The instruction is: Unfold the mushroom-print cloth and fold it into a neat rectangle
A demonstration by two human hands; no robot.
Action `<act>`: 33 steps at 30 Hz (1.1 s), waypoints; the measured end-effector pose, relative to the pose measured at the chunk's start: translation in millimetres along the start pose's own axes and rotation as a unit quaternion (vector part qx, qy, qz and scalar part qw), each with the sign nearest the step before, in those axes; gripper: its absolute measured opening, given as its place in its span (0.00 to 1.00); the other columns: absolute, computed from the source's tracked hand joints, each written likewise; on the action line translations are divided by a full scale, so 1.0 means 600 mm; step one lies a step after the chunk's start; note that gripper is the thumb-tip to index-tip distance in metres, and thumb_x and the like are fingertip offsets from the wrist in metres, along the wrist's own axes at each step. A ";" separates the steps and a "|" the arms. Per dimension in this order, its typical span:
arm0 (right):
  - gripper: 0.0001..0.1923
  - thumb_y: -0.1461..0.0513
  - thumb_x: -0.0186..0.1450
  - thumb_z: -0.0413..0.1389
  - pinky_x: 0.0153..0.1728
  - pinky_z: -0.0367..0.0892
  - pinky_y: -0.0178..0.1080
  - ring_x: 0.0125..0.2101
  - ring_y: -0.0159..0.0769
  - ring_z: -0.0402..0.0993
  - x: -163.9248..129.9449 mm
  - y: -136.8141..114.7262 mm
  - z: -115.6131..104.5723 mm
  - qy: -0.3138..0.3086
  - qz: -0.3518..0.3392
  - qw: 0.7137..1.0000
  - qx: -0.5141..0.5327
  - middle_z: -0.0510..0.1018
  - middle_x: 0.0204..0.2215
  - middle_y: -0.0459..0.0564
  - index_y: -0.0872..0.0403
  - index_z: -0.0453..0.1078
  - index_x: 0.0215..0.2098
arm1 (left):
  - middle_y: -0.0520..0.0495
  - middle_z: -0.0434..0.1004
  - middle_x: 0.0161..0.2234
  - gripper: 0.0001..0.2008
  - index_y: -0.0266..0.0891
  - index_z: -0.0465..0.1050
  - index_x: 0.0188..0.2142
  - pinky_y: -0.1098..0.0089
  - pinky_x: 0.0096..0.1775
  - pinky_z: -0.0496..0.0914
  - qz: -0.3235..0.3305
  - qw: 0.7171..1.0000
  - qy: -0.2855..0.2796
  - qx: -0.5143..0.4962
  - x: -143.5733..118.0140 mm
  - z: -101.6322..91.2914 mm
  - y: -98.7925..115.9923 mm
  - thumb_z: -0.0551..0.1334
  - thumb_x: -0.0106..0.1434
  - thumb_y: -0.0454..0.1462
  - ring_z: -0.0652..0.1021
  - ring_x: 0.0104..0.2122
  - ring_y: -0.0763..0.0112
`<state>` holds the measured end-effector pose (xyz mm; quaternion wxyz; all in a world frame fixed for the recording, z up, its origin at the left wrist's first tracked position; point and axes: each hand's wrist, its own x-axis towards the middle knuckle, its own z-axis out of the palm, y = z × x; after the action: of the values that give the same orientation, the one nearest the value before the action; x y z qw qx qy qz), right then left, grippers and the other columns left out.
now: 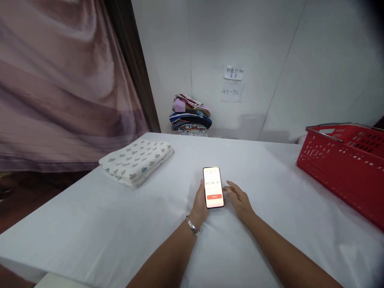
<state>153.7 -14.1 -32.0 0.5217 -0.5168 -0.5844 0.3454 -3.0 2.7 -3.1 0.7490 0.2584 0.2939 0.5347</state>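
A smartphone (214, 187) with a lit timer screen and a red button bar is held upright over the table, near its middle. My left hand (199, 205) is closed around its left side and lower back, a silver bracelet (192, 225) at the wrist. Close to the phone's right edge is my right hand (239, 200), fingers apart and holding nothing; whether a fingertip touches the phone I cannot tell. Left of the hands, a folded white cloth (136, 162) with a grey and teal print lies on the table.
A white sheet covers the table (120, 232). At the right edge stands a red plastic basket (345, 168) with metal handles. Behind the table rises a stack of folded fabrics (191, 116) against a wall bearing paper notes (232, 93). A pinkish curtain (66, 88) hangs at left.
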 end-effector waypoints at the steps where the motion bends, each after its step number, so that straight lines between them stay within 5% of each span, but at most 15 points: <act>1: 0.23 0.51 0.64 0.49 0.48 0.64 0.47 0.45 0.41 0.70 0.000 0.001 0.000 -0.002 -0.004 1.000 0.000 0.76 0.41 0.52 0.52 0.62 0.54 | 0.42 0.77 0.40 0.27 0.36 0.72 0.45 0.63 0.43 0.67 -0.003 1.000 -0.002 0.003 0.000 0.000 0.000 0.54 0.58 0.55 0.75 0.41 0.58; 21: 0.24 0.53 0.64 0.49 0.47 0.64 0.46 0.46 0.40 0.69 -0.001 -0.003 -0.002 0.006 -0.010 1.000 -0.015 0.75 0.42 0.51 0.50 0.59 0.57 | 0.42 0.76 0.43 0.27 0.37 0.71 0.46 0.62 0.45 0.66 -0.001 1.000 -0.011 0.021 -0.001 0.001 0.001 0.53 0.59 0.55 0.75 0.43 0.58; 33: 0.23 0.53 0.64 0.49 0.49 0.64 0.48 0.51 0.43 0.64 -0.002 -0.013 -0.001 0.023 -0.041 0.998 -0.049 0.66 0.54 0.53 0.49 0.61 0.56 | 0.43 0.76 0.43 0.25 0.38 0.71 0.47 0.61 0.45 0.68 -0.013 1.000 0.005 -0.005 -0.004 0.006 0.004 0.55 0.59 0.54 0.75 0.42 0.59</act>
<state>152.3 -17.0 -25.0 0.5228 -0.5252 -0.6093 0.2820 -2.8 1.2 1.2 0.7555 0.2480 0.2984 0.5279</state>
